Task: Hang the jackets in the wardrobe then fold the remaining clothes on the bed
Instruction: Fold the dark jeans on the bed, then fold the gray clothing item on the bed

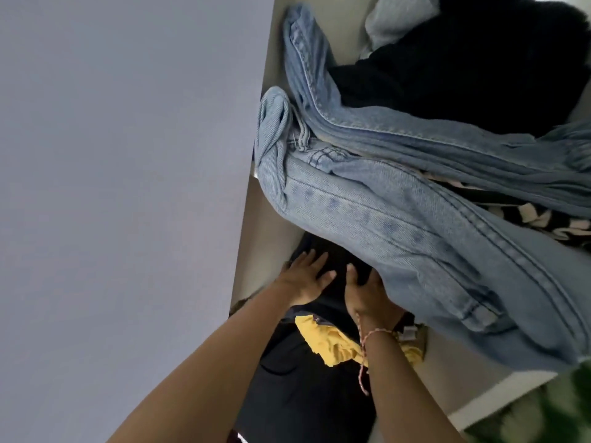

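I am looking into an open wardrobe. Light blue denim garments (399,225) hang across the right half, with a black fuzzy jacket (463,68) behind them at the top right. Below lies dark clothing (303,378) with a yellow garment (323,337) on top. My left hand (307,279) lies flat, fingers straight, on the dark cloth low in the wardrobe. My right hand (364,292), a red-and-white thread round its wrist, presses against the dark cloth at the lower edge of the denim; its fingertips are partly hidden.
The lilac wardrobe door (128,187) fills the left half of the view. A pale inner wall (265,225) runs beside the denim. A black-and-white striped garment (543,219) shows at the right. A white shelf edge (499,407) and green fabric (559,414) sit at the lower right.
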Demonstrator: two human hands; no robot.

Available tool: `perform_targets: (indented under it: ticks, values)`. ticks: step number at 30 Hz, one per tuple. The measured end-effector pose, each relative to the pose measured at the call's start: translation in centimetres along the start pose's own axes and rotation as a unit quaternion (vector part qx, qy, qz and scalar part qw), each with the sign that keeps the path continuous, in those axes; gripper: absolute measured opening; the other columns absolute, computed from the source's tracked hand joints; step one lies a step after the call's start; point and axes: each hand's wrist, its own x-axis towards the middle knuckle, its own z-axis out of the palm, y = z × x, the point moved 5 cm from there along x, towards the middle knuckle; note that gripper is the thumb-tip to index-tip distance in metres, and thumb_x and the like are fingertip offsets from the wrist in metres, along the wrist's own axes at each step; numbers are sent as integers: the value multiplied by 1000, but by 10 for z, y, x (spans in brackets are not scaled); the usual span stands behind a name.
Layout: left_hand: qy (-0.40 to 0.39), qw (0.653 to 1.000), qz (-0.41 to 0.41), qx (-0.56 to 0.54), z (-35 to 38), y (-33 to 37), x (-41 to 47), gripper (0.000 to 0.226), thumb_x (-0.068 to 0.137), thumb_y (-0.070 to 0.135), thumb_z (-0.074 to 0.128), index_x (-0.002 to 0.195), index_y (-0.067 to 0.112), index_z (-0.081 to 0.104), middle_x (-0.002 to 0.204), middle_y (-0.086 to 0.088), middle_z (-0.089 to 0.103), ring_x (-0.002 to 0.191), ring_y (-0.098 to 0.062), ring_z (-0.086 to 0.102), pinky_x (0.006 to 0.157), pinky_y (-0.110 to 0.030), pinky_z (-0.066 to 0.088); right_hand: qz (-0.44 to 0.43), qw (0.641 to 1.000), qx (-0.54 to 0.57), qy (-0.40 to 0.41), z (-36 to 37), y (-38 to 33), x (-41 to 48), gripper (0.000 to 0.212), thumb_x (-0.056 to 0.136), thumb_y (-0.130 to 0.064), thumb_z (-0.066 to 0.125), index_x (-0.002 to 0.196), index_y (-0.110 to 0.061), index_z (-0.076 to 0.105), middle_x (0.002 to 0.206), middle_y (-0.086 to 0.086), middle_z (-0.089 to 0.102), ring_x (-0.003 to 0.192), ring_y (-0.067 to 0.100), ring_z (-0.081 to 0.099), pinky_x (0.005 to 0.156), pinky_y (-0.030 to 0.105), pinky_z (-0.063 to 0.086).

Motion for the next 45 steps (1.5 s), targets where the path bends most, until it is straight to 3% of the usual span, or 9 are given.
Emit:
perform_targets:
  ticks: [3,9,16,18,21,28,37,40,45]
  values:
    - [65,997,31,-2,-2,8,-41,56,99,48,19,150,29,2,158,2,-6,145,-15,-9,115,-38,-5,-113,974,-188,64,-14,-25,-51,73,94,-58,21,149,-10,19,155,12,19,143,29,14,110,33,-7]
    - [142,986,80,-25,8,-18,-170,73,81,71,-7,143,34,-1,157,8,5,143,-4,-6,119,-33,3,-277,951,-132,-37,16,-34,-139,81,88,-68,7,144,-15,35,151,8,30,143,20,15,116,35,10]
    - [156,955,-199,-156,25,-96,-424,58,97,52,5,148,25,2,155,11,11,127,14,30,103,-1,12,-539,800,-9,-263,79,-65,-323,53,96,-54,27,138,-24,39,150,-6,32,142,6,18,108,22,23]
    - [205,878,-264,-344,38,-123,-490,51,87,68,16,138,58,17,138,38,29,117,20,35,98,6,11,-586,737,-8,-337,109,-79,-383,51,98,-48,22,136,-20,39,148,-2,32,142,4,17,107,18,22]
    - [341,773,-484,-228,37,-143,-635,46,68,81,45,105,87,17,129,29,45,115,6,47,93,-2,31,-623,625,42,-468,125,-112,-501,52,95,-53,22,127,-20,47,130,-1,56,108,4,57,86,14,40]
    - [572,334,-666,-341,101,-99,-892,28,93,17,56,119,8,53,109,-5,62,94,-18,59,82,-28,48,-454,404,7,-794,140,-125,-729,77,82,-71,31,144,-25,31,140,-17,37,130,1,36,105,19,34]
    - [610,73,-682,-398,211,-88,-1043,26,88,38,59,81,13,61,93,-6,57,87,-19,50,78,-32,37,-316,407,-181,-838,195,-77,-896,57,94,-39,51,140,-10,35,111,-1,53,101,12,49,83,21,36]
    - [602,-44,-610,-513,258,-127,-1094,67,76,58,63,123,12,54,132,-13,49,117,-30,47,93,-42,37,-269,412,-227,-840,225,-53,-982,74,89,-44,57,145,-6,27,129,8,48,117,20,47,92,25,35]
    - [668,-80,-464,-576,294,-207,-1124,43,83,46,58,114,17,52,131,-8,51,110,-32,52,88,-42,41,-289,527,-189,-777,273,-46,-1083,121,67,-67,67,149,-8,2,154,12,18,140,29,25,111,42,27]
